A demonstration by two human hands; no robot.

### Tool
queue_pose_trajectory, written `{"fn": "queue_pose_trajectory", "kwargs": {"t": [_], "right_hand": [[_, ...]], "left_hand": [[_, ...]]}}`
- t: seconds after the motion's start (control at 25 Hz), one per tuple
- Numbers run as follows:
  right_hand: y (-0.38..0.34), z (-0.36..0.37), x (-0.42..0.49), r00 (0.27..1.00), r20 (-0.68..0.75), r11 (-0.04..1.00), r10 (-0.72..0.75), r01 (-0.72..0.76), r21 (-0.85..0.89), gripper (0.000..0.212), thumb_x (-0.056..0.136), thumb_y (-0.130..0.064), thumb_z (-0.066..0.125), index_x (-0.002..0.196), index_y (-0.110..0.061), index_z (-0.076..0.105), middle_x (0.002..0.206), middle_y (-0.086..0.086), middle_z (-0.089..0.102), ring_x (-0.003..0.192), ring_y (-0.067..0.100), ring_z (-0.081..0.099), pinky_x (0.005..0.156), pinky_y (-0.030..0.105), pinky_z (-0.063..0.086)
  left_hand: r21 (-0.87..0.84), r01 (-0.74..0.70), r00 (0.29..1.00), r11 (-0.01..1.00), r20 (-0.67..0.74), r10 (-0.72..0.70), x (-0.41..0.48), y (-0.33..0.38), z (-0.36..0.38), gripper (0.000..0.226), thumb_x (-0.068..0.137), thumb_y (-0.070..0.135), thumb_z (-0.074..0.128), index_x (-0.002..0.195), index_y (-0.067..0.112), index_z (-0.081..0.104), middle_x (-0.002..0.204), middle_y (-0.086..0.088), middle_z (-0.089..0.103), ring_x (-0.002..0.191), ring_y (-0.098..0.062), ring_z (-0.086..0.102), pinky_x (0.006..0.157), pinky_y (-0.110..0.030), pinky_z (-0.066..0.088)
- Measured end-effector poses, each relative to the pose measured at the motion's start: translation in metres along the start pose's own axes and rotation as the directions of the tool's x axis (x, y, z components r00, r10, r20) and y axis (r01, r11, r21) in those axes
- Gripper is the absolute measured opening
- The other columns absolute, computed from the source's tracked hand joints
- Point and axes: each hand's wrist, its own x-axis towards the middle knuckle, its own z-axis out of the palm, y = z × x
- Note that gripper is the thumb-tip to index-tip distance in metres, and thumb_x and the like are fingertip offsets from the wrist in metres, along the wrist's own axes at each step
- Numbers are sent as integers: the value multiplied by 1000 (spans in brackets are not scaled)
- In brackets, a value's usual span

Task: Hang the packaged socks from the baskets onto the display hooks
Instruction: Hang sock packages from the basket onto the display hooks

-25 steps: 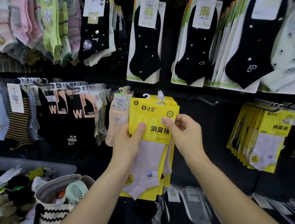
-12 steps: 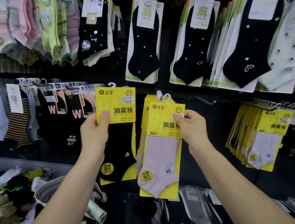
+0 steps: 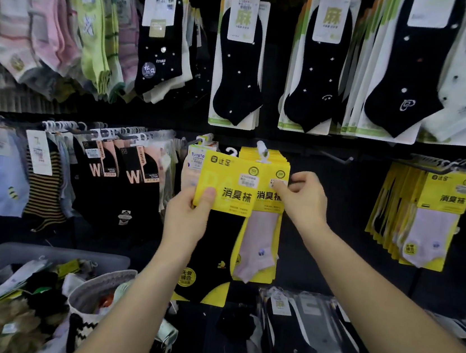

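While grey bin [image 3: 40, 252] holds sock packs [image 3: 29, 271], left grip [image 3: 185, 217] pinches black-sock pack [image 3: 227, 187]; right grip [image 3: 303, 199] pinches hung pink-sock pack [image 3: 263, 233].

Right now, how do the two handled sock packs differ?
The left pack holds a black sock, the right pack a pink one. The left hand grips the left pack, in front; the right pack hangs on the hook, pinched by the right hand. Both cards are yellow.

Light is dim; the yellow packs [image 3: 226, 187] show brightest and the near bottom lies in shadow. Edges bend with wide-angle distortion, and the left socks [image 3: 53, 31] blur.
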Motion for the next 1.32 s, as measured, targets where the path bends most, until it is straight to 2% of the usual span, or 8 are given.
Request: {"fn": "queue_pose_trajectory", "kwargs": {"t": [0.12, 0.24, 0.32, 0.4, 0.52, 0.76, 1.08, 1.32], "right_hand": [[6, -10, -8, 995, -75, 988, -59, 69, 138, 20, 88, -41, 59, 83, -22, 56, 78, -8, 59, 74, 8, 56, 62, 23, 43], [-4, -16, -16, 991, 118, 942, -63, 20, 335, 39, 95, -41, 46, 71, -17, 64, 61, -11, 64, 59, -2, 57, 56, 13, 45], [-17, -19, -16, 964, 265, 901, -26, -92, 424, 42, 96, -44, 42, 77, -19, 70, 73, -10, 71, 69, 0, 65, 62, 14, 50], [-24, -21, -12, 946, 323, 895, -31, -118, 430, 34, 94, -43, 47, 82, -23, 72, 87, -4, 73, 82, 7, 68, 70, 19, 51], [-28, -21, -11, 931, 338, 902, -140, -21, 430, 8, 89, -24, 62, 88, -21, 70, 84, -6, 73, 75, 2, 68, 62, 15, 50], [-28, -26, -8, 950, 283, 887, -134, -12, 461, 7, 85, -10, 65, 87, -17, 67, 81, -1, 71, 71, 6, 68, 60, 18, 53], [-23, -31, -9, 952, 281, 889, -122, -21, 457, 14, 83, -8, 68, 91, -19, 66, 85, 1, 72, 78, 11, 69, 66, 23, 57], [-34, -43, 2, 928, 352, 953, -125, 14, 302, 2, 83, -17, 69, 82, -17, 71, 79, -3, 71, 69, 4, 66, 62, 16, 52]], "left_hand": [[-32, 13, 996, 999, 92, -10, -4, -2, 14, 30, 95, 27, 52, 91, 0, 64, 97, -22, 68, 93, -38, 64, 85, -51, 51], [-63, 39, 985, 997, 170, -28, -10, -5, 27, 29, 96, 25, 50, 99, 1, 65, 96, -16, 71, 93, -32, 67, 82, -44, 53], [-90, 68, 979, 994, 200, -48, -11, -8, 32, 26, 95, 25, 50, 99, 3, 64, 95, -12, 71, 90, -27, 67, 80, -41, 53], [-65, 57, 980, 996, 192, -44, -11, -11, 36, 18, 94, 25, 52, 88, 13, 64, 84, -3, 69, 78, -19, 64, 70, -32, 52], [-77, 65, 981, 995, 187, -49, -12, -13, 39, 16, 94, 25, 54, 79, 24, 60, 72, 9, 66, 64, -3, 61, 56, -17, 47], [-104, 105, 973, 989, 214, -81, -13, -10, 45, 15, 94, 23, 53, 84, 15, 61, 85, -9, 70, 78, -21, 65, 73, -39, 53], [-146, 159, 961, 976, 248, -119, -16, -6, 55, 17, 94, 23, 53, 89, 10, 63, 96, -17, 70, 92, -32, 67, 84, -48, 54], [-135, 128, 953, 983, 293, -84, -13, -11, 52, 13, 95, 22, 52, 87, 20, 62, 93, -6, 72, 89, -24, 69, 79, -38, 56]]}}
